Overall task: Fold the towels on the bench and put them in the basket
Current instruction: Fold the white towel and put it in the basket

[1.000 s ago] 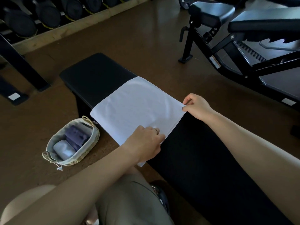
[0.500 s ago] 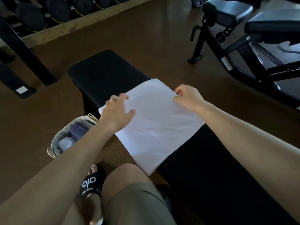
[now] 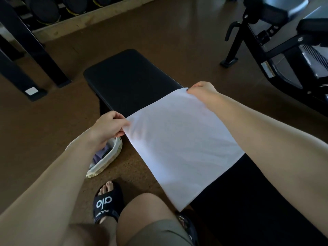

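White towel (image 3: 179, 144) spread across the black bench (image 3: 131, 77), near edge hanging off it. Left hand (image 3: 108, 126) pinching the corner off the bench's left side; right hand (image 3: 202, 90) apparently pinching the far corner, fingertips hidden. Basket (image 3: 108, 159) on the floor left of the bench.

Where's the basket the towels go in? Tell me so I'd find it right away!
Find the long black bench in the middle of the brown floor. Look down at the floor on its left side, just under the left hand pinching the white towel. The basket is the small pale woven one, partly hidden by that arm, with purple cloth inside; everything else nearby is dark.
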The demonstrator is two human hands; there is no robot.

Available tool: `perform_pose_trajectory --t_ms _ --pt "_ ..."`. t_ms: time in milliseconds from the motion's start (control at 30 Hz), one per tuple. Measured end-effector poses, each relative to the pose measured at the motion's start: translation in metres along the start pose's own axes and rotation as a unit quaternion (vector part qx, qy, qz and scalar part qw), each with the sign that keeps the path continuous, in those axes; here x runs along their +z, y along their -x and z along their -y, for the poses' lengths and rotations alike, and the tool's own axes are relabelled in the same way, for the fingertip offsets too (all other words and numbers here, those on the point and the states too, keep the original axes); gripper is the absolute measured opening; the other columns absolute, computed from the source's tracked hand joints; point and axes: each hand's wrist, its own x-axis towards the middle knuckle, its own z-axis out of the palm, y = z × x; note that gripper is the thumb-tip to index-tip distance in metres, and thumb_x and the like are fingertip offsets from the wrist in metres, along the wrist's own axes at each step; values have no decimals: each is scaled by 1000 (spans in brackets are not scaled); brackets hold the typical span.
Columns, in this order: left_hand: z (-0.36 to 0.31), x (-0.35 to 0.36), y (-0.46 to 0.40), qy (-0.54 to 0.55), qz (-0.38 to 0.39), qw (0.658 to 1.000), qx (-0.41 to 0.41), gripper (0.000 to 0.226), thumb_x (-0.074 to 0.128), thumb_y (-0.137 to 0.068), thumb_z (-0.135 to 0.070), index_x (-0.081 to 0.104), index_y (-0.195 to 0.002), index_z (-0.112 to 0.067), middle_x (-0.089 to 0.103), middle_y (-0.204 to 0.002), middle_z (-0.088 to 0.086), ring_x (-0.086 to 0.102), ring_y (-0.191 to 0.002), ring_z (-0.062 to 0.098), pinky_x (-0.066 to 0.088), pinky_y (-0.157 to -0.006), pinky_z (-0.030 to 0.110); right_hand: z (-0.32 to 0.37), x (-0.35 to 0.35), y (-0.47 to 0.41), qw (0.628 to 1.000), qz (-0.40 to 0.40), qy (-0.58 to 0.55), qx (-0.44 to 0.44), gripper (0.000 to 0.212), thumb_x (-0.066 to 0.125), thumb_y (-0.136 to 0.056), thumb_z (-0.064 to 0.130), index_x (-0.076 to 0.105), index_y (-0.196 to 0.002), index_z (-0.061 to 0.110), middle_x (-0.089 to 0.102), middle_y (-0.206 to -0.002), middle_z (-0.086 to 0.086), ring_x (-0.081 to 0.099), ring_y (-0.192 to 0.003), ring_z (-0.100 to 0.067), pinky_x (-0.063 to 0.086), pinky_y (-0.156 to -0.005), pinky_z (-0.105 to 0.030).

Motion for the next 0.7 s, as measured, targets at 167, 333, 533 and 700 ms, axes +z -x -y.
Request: perform_pose_trajectory --t_ms 167,333,533,700 --pt "-1 -3 0 26 26 999 26 17 68 -91 -8 63 -105 -16 64 -110 15 65 -98 25 57 -75 34 7 1 -5 999 2 -31 24 23 69 -91 25 71 -111 15 65 -98 -2 63 -90 -23 51 -80 -32" --pt "1 -10 3 -28 40 997 62 11 67 -92 -10 66 -101 -15 69 -101 17 64 -90 26 56 -82 42 2 7 -10 999 -34 -36 -9 4 69 -89 20 66 -92 18 59 -86 2 55 -76 -16 43 -61 -26" --pt "4 -14 7 -96 30 990 98 15 69 -96 -27 70 -99 -13 70 -98 7 69 -89 22 60 -87 41 5 10 -12 999 -34 -22 -5 11 68 -87 15 73 -97 15 64 -94 -2 60 -82 -18 46 -63 -25" --pt "7 -19 5 -108 3 988 112 21 72 -94 -34 69 -92 -13 69 -88 6 67 -80 22 60 -86 48 5 11 -17 999 -45 18 -22 13 64 -91 14 73 -100 11 67 -100 -7 60 -83 -20 45 -62 -25"
